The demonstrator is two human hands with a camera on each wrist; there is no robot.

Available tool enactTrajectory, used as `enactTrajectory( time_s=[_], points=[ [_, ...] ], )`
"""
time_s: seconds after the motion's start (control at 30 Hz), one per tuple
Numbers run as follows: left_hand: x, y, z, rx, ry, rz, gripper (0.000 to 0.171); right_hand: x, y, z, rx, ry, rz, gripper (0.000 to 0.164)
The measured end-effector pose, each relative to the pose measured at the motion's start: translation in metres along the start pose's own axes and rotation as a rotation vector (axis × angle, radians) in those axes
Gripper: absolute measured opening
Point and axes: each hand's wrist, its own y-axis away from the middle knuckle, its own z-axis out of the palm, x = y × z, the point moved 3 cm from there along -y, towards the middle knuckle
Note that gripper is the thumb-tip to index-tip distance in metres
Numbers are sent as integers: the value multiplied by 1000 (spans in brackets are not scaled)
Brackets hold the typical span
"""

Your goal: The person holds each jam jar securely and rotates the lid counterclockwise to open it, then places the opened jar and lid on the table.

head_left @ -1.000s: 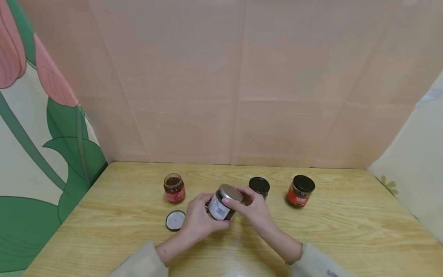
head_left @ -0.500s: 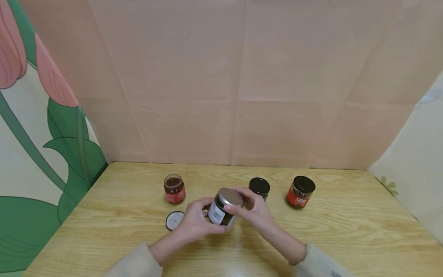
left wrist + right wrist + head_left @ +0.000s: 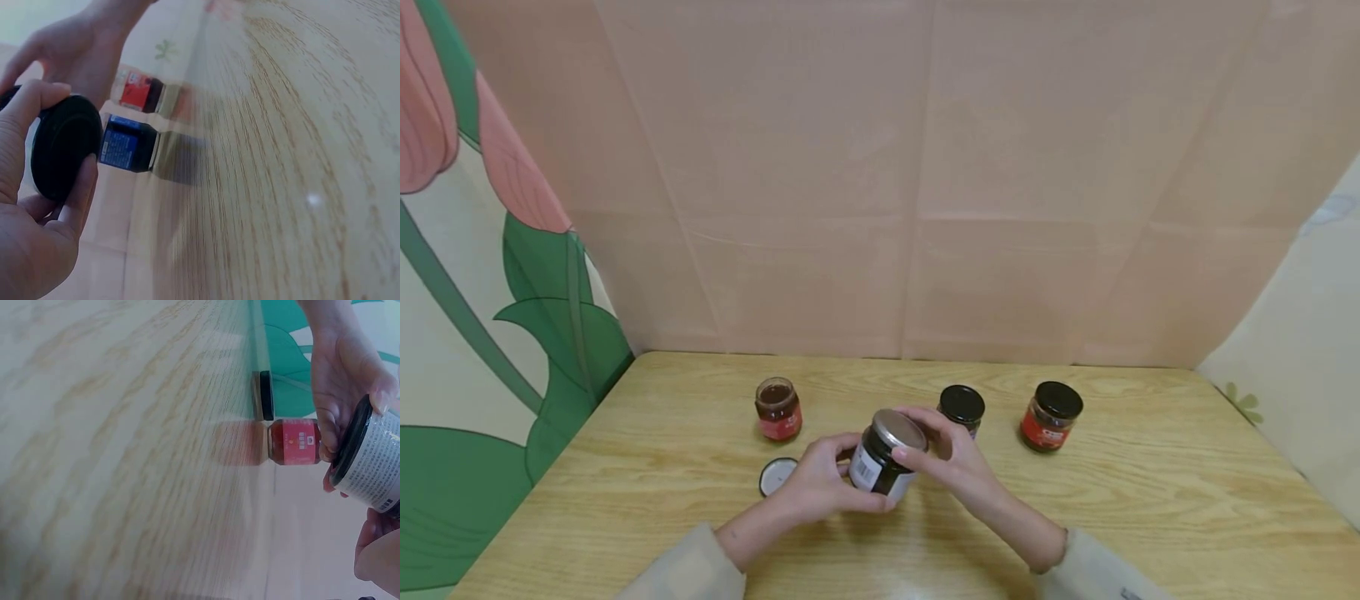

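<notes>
Both hands hold a dark glass jar (image 3: 880, 460) with a white barcode label and a silvery lid (image 3: 901, 429), tilted above the table. My left hand (image 3: 820, 483) grips the body low down, thumb on the near side and fingers behind. The fingers and thumb of my right hand (image 3: 955, 457) are on opposite sides of the lid. The jar's round black base (image 3: 65, 147) faces the left wrist view, and its label (image 3: 375, 462), full of small print, shows in the right wrist view.
An uncovered red-labelled jar (image 3: 778, 408) stands at the back left, with a lid (image 3: 775, 477) lying inside up before it, partly behind the left hand. Two black-lidded jars, one blue-labelled (image 3: 122, 142) and one red-labelled (image 3: 1050, 417), stand to the right on the wooden table (image 3: 1157, 492).
The held jar has come slightly down and nearer the body, and its barcode has turned to the left. Both hands have moved with it, keeping their hold. The standing jars have not moved.
</notes>
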Motion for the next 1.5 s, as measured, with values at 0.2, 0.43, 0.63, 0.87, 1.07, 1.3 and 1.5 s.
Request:
enactTrajectory(
  time_s=[0.2, 0.43, 0.63, 0.87, 1.07, 1.3, 1.5],
  points=[
    [1, 0, -1, 7, -7, 11, 66, -1, -1, 0, 37, -46, 46, 43],
    [-1, 0, -3, 26, -19, 4, 69, -4, -3, -2, 102, -68, 74, 41],
    [-1, 0, -4, 38, -15, 11, 73, -7, -5, -3, 153, -273, 58, 34],
    [-1, 2, -8, 66, 14, 12, 74, -5, -5, -5, 88, -438, 40, 39],
    [-1, 3, -11, 85, 36, 28, 72, -1, -5, -6, 128, -453, 91, 43],
    [-1, 5, -16, 111, 45, 6, 74, -1, -3, -5, 202, -422, 213, 46],
    [2, 6, -20, 134, 70, 11, 75, 1, -3, -5, 171, -428, 238, 49]
  ],
)
